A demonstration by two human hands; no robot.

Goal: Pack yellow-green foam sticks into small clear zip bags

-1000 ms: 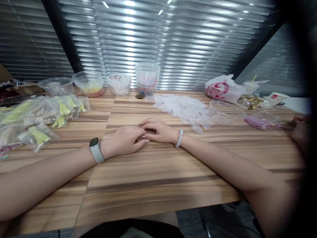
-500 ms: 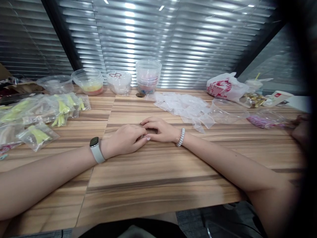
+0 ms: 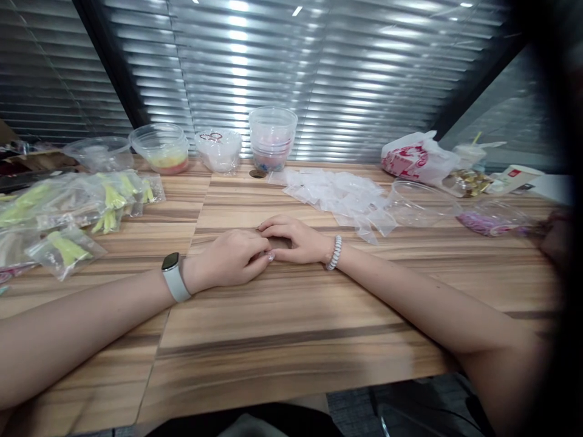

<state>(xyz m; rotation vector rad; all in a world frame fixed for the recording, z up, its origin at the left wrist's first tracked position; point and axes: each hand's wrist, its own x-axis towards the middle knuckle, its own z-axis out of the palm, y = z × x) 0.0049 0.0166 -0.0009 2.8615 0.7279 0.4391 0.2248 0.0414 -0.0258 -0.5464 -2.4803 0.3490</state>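
Bright glare banding across the slatted blinds [image 3: 310, 79], soft even light on the wooden tabletop [image 3: 291, 358], faint shadow under the right hand [image 3: 298, 241], wide-angle bending toward the edges, dark blurred smear [image 3: 558, 182] along the right side

My left hand [image 3: 230, 262] and right hand [image 3: 296, 241] rest on the wood-grain surface [image 3: 291, 340], fingers meeting and overlapping. Whether anything lies between them cannot be determined. A white-banded smartwatch [image 3: 172, 277] is on my left wrist and a coiled bracelet [image 3: 334, 253] on my right. Directly beyond my right hand lies a spread of clear plastic bags [image 3: 334, 200], with a clear plastic bowl [image 3: 419, 203] farther right. Left of my left hand are plastic bags of yellow-green items [image 3: 68, 246]. Beyond both hands, near the far edge, stands a stack of clear plastic cups [image 3: 272, 139], and farther left, a clear tub with yellow-pink contents [image 3: 159, 149].
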